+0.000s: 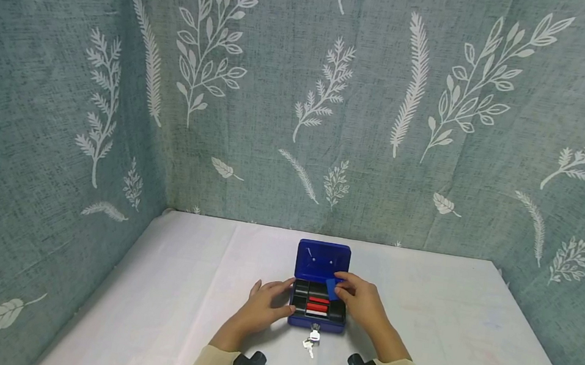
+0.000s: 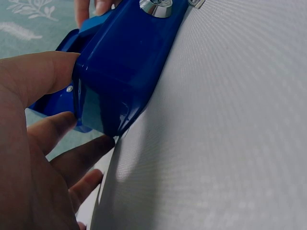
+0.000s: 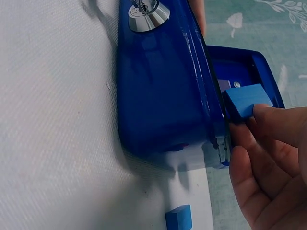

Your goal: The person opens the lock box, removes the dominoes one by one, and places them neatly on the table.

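Note:
A blue cash box [image 1: 316, 325] stands with its lid [image 1: 322, 260] raised, showing a black compartment tray [image 1: 300, 289]. Red blocks [image 1: 317, 307] and a thin white piece [image 1: 316, 313] lie in the middle compartment. My right hand [image 1: 365, 303] pinches a blue block [image 3: 248, 99] between thumb and fingers, over the right part of the tray. At the box's left side rests my left hand [image 1: 260, 311]; in the left wrist view its thumb touches the rim and its extended fingers lie along the side wall.
Keys [image 1: 310, 344] hang from the lock [image 3: 148, 18] on the box's front. Another blue block [image 3: 179, 219] lies on the white tabletop [image 1: 189, 292] to the right of the box. Patterned green cloth [image 1: 272, 81] rises behind the table.

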The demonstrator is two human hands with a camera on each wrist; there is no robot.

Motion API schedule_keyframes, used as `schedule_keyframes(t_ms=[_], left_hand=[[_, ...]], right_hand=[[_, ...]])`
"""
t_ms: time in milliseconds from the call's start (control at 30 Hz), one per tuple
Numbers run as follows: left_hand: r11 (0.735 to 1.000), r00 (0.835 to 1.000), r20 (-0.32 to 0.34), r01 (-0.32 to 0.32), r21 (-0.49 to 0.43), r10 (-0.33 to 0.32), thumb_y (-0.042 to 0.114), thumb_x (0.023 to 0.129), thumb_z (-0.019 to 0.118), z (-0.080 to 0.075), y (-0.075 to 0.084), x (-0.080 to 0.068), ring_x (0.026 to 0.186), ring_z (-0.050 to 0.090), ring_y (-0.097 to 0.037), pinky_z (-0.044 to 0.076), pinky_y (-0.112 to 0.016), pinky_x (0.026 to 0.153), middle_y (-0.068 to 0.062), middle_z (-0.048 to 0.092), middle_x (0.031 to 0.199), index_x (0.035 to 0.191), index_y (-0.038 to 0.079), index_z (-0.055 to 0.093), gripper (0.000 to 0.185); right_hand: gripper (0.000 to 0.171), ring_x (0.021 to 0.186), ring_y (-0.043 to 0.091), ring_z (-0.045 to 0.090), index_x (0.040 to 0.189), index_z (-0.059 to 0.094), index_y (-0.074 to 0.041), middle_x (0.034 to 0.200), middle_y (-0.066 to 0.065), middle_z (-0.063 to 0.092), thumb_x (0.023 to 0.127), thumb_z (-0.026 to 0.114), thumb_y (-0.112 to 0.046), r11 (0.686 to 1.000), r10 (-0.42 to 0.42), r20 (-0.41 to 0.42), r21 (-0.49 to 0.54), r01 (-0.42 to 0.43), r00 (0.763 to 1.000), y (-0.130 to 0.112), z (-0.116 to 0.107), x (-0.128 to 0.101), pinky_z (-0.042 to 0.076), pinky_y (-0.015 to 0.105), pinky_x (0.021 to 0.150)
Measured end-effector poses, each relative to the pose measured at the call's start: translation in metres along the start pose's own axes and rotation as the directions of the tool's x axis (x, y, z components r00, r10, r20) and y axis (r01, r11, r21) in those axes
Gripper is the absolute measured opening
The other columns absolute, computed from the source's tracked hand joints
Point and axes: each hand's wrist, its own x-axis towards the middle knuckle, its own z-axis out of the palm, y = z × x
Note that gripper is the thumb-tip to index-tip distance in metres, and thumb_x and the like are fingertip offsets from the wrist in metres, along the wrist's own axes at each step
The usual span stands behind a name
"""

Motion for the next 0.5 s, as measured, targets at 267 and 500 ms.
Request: schedule_keyframes(t_ms=[267,500], left_hand=[[1.000,1.000,-0.002,0.004,0.002,-0.004,0.044,0.088,0.063,0.0012,-0.0015,0.0010,0.132,0.042,-0.030,0.003,-0.061,0.113,-0.005,0.058,0.134,0.146,0.017,0.047,0.065],[1.000,1.000,-0.011,-0.010,0.008,0.010,0.042,0.088,0.063,0.0021,-0.0037,0.0012,0.131,0.043,-0.030,0.004,-0.061,0.113,-0.005,0.059,0.133,0.146,0.017,0.048,0.065]], right_hand=[[0.031,0.091,0.021,0.067,0.121,0.067,-0.010,0.095,0.001,0.071,0.090,0.069,-0.011,1.000,0.021,0.006,-0.014,-0.021,1.000,0.0026,-0.0051,-0.0010,0.055,0.041,0.079],[0.028,0.080,0.014,0.065,0.118,0.068,-0.008,0.093,0.000,0.071,0.091,0.069,-0.010,1.000,0.030,0.016,0.001,-0.030,0.999,0.0074,-0.0086,-0.0009,0.053,0.032,0.067]])
